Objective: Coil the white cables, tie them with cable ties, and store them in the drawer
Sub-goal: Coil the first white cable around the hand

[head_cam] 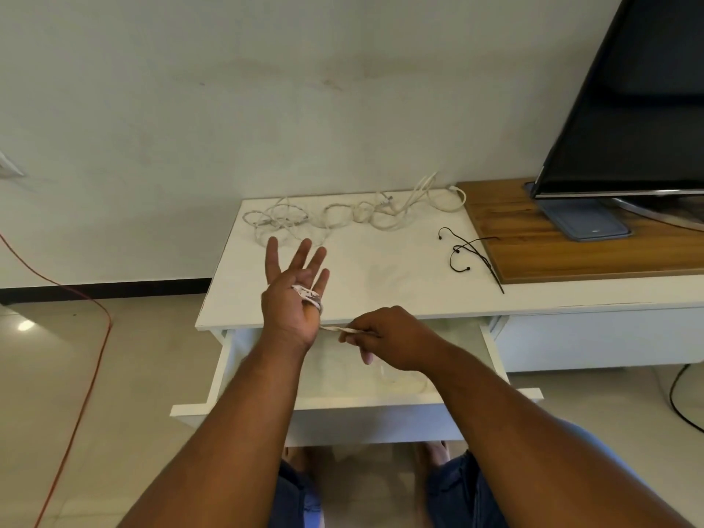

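Note:
My left hand [291, 295] is raised over the white cabinet top [381, 268] with fingers spread, and a white cable [310, 295] is looped around it between thumb and palm. My right hand [384, 335] pinches the free end of that cable just to the right, above the open drawer [331, 379]. More loose white cables [354, 215] lie tangled at the back of the cabinet top. Black cable ties [470, 255] lie at the right side of the top. A faint white cable coil lies inside the drawer.
A wooden board [571, 242] on the right carries a TV [628, 108] and a blue tray [586, 222]. A red cord [76, 337] runs along the floor at left. A black cord [682, 398] lies on the floor at right.

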